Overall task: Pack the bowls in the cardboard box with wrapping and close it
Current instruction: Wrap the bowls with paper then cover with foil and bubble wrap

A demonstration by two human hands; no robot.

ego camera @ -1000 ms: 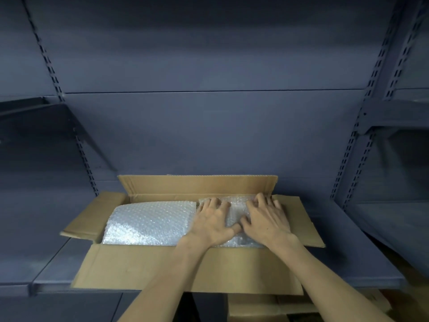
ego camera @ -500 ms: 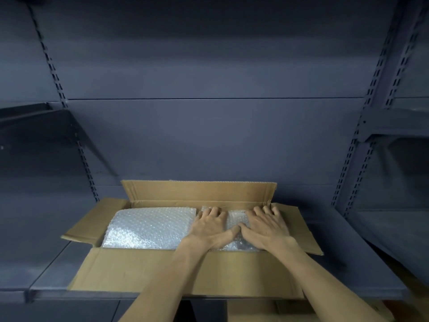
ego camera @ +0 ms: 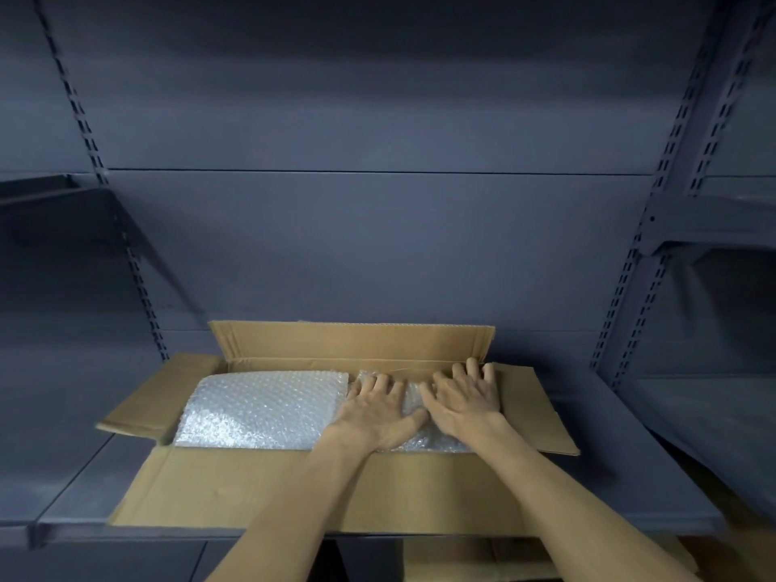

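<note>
I see the open brown cardboard box (ego camera: pixel 336 489) lying on the dark grey metal shelf (ego camera: pixel 630 455), all four flaps folded outward; the far flap stands upright against the grey back panel (ego camera: pixel 378 245).

Contents: two bundles of clear bubble wrap. The left bundle (ego camera: pixel 260 409) is a smooth rectangular pad that fills the left half of the box. The right bundle (ego camera: pixel 413 396) is more crumpled and is largely covered by my hands. No bowl surface is visible — I cannot tell what the wrapping encloses.

Hand state:
- Left hand (ego camera: pixel 373 407): palm down, flat on the right bundle, just beside the edge of the left bundle. Its fingers (ego camera: pixel 369 382) are spread and grip nothing.
- Right hand (ego camera: pixel 466 392): palm down, flat on the same bundle, with its fingertips at the far right inner corner of the box. Its fingers (ego camera: pixel 474 369) are also spread wide and hold nothing.
- The two thumbs point toward each other and nearly meet over the wrap.

Change from the earlier frames: both hands remain pressed on the right bundle, but the right hand has slid further toward the far right corner, and less of the crumpled wrap shows between the hands. The left bundle and the flaps have not shifted.

Below the shelf edge, another piece of brown cardboard (ego camera: pixel 453 556) is partly visible.
</note>
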